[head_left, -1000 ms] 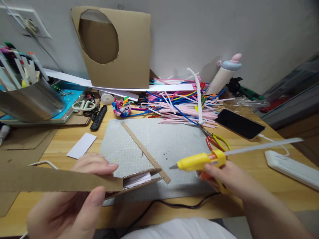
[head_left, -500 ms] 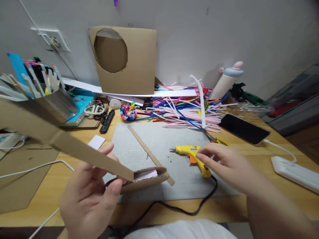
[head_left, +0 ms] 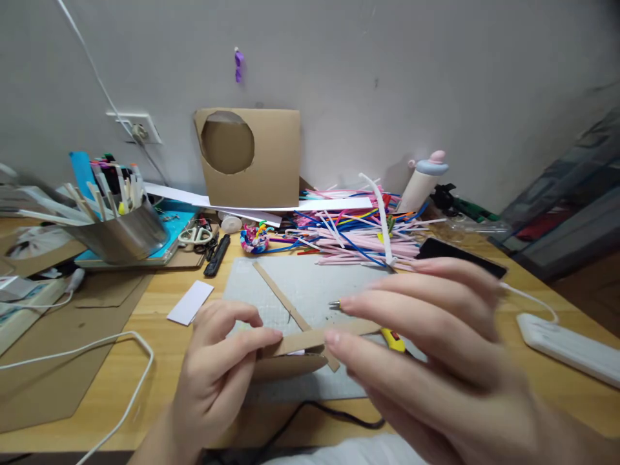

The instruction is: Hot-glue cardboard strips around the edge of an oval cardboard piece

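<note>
A brown cardboard piece [head_left: 290, 368] with curved edges sits low over the mat, a bit of white paper showing inside it. My left hand [head_left: 217, 368] is closed on its left end, thumb and fingers pinching. From there a narrow cardboard strip [head_left: 358, 327] runs to the right. My right hand [head_left: 436, 342], blurred, has its fingers spread apart around this strip; the thumb tip overlaps it, and I cannot tell whether it touches. Behind that hand lies a yellow glue gun [head_left: 393, 340], mostly hidden. Another cardboard strip [head_left: 278, 294] rests on the grey cutting mat [head_left: 247, 284].
Pipe cleaners [head_left: 349, 239] are heaped at the back before a cardboard panel with a round hole [head_left: 276, 155]. A metal pot of sticks [head_left: 126, 236] stands left, near scissors [head_left: 196, 237] and a black cutter [head_left: 217, 255]. A phone [head_left: 465, 255] and white power strip [head_left: 566, 345] lie right.
The cardboard strip has swung from pointing up and left to pointing right. My left hand has turned over onto the piece, and my right hand has moved up and left over the glue gun.
</note>
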